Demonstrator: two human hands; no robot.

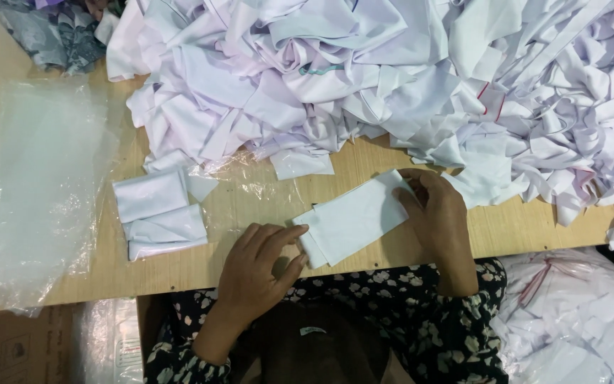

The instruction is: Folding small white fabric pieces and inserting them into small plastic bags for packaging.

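Observation:
A folded white cloth piece (357,217) lies slantwise on the wooden table (250,206) near its front edge. My left hand (257,270) pinches its lower left end between thumb and fingers. Over at the upper right end, my right hand (438,213) grips the cloth with the fingers curled on the edge. Both sleeves are dark with a flower print. To the left lies a small stack of folded white cloth pieces (159,213).
A big heap of loose white cloth pieces (392,71) covers the back and right of the table. Clear plastic bags (37,185) lie at the left. A bag of white cloth (570,313) sits below the table at right. Grey patterned fabric (58,32) is at top left.

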